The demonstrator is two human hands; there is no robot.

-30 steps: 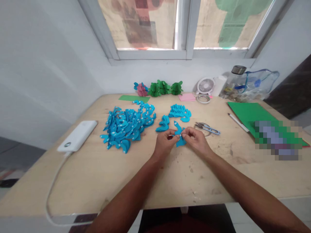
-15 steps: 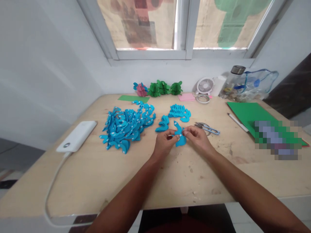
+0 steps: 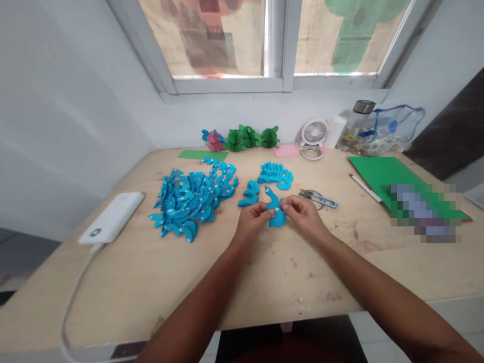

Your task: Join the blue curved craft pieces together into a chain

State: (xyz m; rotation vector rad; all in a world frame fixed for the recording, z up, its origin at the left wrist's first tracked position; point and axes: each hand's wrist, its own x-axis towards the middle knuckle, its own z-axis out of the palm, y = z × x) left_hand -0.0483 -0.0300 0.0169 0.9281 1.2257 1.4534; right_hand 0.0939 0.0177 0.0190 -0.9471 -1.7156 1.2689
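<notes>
A curved blue paper cut-out (image 3: 277, 216) sits between my two hands, just above the wooden table (image 3: 159, 282). My left hand (image 3: 252, 220) pinches its left side with thumb and forefinger. My right hand (image 3: 303, 216) pinches it at the top right, fingers closed. A big heap of the same blue cut-outs (image 3: 192, 197) lies to the left. Two smaller stacks of blue cut-outs lie just beyond my hands, one close to the left hand (image 3: 249, 194) and one farther back (image 3: 275, 175).
Small snips (image 3: 319, 198) lie right of my hands. A white power bank (image 3: 112, 218) with a cable sits at the left. Green paper sheets (image 3: 381, 174) and a pen (image 3: 365, 188) are at the right. Folded green and pink paper shapes (image 3: 245, 138), a small fan (image 3: 314, 132), tape and a jar line the back wall.
Both hands keep their pinch on the blue cut-out with only slight finger shifts. The view has drifted a little, so everything sits slightly further left in the picture.
</notes>
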